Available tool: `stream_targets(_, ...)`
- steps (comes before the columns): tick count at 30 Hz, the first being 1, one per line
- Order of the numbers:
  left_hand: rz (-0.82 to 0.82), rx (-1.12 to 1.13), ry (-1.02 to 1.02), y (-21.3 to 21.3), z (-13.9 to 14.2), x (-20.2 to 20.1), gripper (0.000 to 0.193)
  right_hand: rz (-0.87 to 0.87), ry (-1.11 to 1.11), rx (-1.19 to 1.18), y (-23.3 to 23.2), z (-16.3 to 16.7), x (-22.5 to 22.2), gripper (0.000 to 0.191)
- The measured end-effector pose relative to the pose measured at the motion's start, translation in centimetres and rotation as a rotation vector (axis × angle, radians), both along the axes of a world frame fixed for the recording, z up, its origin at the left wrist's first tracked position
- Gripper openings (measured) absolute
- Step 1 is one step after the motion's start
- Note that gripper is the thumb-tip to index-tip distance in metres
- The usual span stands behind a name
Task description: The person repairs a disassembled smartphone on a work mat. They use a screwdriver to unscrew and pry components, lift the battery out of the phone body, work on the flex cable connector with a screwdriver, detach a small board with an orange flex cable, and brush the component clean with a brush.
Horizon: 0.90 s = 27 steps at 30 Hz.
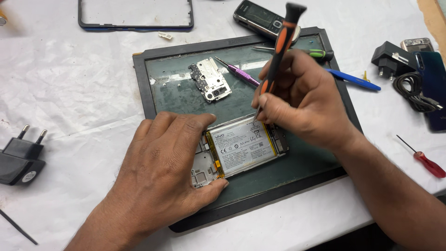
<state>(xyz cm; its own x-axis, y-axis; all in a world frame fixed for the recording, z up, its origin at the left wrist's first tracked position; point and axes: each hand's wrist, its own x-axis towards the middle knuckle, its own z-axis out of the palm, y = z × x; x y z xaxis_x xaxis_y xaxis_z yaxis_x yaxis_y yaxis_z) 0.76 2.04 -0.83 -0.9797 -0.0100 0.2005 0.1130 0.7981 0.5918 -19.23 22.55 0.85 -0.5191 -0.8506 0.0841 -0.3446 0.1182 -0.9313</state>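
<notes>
Orange-and-black screwdriver (281,46) sits pinched in the right hand (302,104), tip at the phone's (241,148) top edge. Left hand (169,162) lies flat, fingers spread, pressing the phone's 9 o'clock side and hiding it. Phone rests mid-mat (297,172); open mat room lies at 5 o'clock. Circuit board (210,80) lies at 11 o'clock, red screwdriver (425,160) off-mat on the bench (69,93)

Opened phone (241,148) lies on the mat (297,172), near its front edge. Left hand (162,167) sits on the phone's left end, right hand (302,104) over its right end, screwdriver (278,51) tip down at the phone's back edge. Behind the phone, a cover plate (210,80); right of that, tweezers (238,72).
</notes>
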Motion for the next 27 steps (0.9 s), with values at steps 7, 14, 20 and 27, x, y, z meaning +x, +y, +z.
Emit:
stream_targets(7, -0.003, 0.030, 0.006, -0.3, 0.2, 0.3, 0.092, 0.102, 0.161, -0.050, -0.3, -0.7, 1.0, 0.030)
stream_targets(14, -0.011, 0.022, 0.027, -0.2, 0.1, 0.2, 0.092, 0.164, 0.197, -0.061, -0.2, -0.8, 0.7, 0.025)
stream_targets(20, -0.020, 0.018, 0.024, -0.2, 0.0, 0.2, 0.087, 0.194, 0.249, -0.051, -0.3, 0.0, 0.9, 0.025)
stream_targets(27, -0.033, -0.002, 0.080, -0.2, 0.0, 0.1, 0.084, 0.239, 0.371, -0.026, -0.6, 0.8, 1.1, 0.024)
